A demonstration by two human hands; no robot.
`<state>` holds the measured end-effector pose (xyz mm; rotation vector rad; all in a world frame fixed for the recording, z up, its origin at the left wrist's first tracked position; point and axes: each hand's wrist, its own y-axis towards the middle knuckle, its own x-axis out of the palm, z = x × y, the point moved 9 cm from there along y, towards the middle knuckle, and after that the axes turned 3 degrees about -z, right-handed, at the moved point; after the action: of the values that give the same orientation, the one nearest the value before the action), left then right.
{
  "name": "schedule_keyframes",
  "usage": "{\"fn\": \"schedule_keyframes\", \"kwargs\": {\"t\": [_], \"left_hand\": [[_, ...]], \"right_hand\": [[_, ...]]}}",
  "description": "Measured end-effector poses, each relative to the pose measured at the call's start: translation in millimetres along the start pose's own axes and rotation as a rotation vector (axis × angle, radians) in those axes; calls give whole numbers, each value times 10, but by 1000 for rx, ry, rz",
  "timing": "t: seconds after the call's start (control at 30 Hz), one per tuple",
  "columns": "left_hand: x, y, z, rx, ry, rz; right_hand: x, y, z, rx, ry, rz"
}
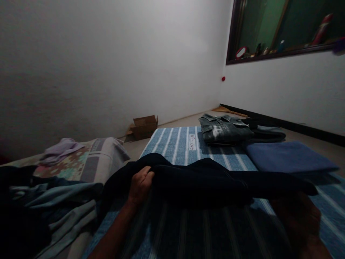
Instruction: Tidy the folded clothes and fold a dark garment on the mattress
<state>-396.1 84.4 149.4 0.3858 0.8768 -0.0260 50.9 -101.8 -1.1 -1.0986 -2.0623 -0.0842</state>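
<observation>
A dark navy garment [194, 180], its exact kind hard to make out in the dim light, stretches across the blue-and-white striped cloth [172, 144] in front of me. My left hand [140, 184] is closed on its edge left of the middle, the thumb and fingers pinching the fabric. At the garment's right end, just beneath it, my right hand [299, 216] is curled against the fabric; deep shadow covers most of its fingers. Beyond the garment lie a folded grey denim shirt [225, 129] and a folded blue cloth [291, 156].
Rumpled clothes [67, 208] lie on the left, with a lilac cloth [61, 150] behind them on a patterned cover. An open cardboard box [145, 127] stands on the floor by the wall. A dark folded item [269, 133] lies beside the shirt. A window [280, 32] is at upper right.
</observation>
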Motion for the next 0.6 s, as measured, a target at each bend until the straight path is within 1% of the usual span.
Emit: {"fn": "schedule_keyframes", "kwargs": {"t": [0.1, 0.2, 0.27, 0.37, 0.43, 0.47, 0.5, 0.53, 0.6], "left_hand": [[-44, 49, 90, -21, -123, -39], [23, 120, 193, -1, -136, -77], [109, 190, 204, -15, -66, -69], [250, 305, 106, -120, 119, -10], [341, 353, 41, -201, 237, 15], [370, 362, 45, -214, 276, 30], [380, 357, 90, -198, 299, 55], [367, 333, 182, -150, 309, 92], [273, 198, 480, 17, 279, 182]], "right_hand": [[88, -43, -104, -80, -9, -72], [157, -53, -141, -111, -26, -120], [183, -39, -117, -99, -25, -109], [207, 7, -52, -80, -45, -84], [232, 50, -8, -70, -85, -110], [244, 72, 15, -61, -107, -133], [251, 93, 39, -48, -125, -155], [251, 112, 53, -41, -136, -171], [238, 139, 61, -42, -138, -179]]}}
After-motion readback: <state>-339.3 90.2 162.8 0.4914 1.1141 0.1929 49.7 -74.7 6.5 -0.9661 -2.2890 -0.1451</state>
